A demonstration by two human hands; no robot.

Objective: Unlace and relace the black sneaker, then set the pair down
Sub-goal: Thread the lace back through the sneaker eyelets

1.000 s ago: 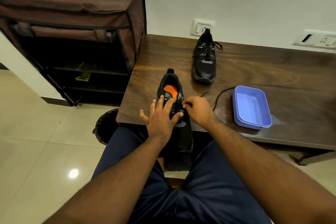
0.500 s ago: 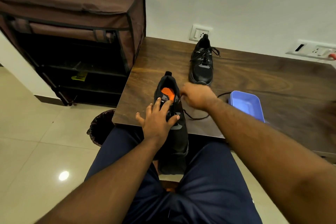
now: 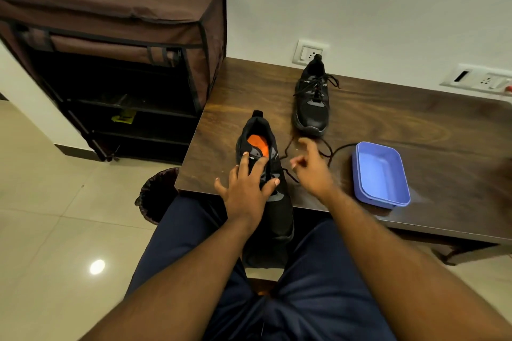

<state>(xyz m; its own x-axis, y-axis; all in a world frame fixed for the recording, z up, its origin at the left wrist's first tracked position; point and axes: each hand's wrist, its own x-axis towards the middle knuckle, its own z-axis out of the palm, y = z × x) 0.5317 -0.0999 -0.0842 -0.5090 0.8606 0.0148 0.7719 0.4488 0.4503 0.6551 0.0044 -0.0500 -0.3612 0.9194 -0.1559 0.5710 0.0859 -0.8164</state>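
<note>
Head view: the near black sneaker [image 3: 266, 183], its orange insole [image 3: 258, 144] exposed, lay half on the counter [image 3: 388, 119] edge with its toe over the person's lap, and the left hand [image 3: 246, 188] rested on it with fingers spread across the tongue. The right hand [image 3: 311, 169], blurred, hovered just beside it with fingers loosely apart above the loose black lace [image 3: 327, 151]; whether it pinched the lace could not be told. The second sneaker [image 3: 311, 102], laced, stood farther back near the wall, and a blue tray [image 3: 381, 174] sat to the right.
</note>
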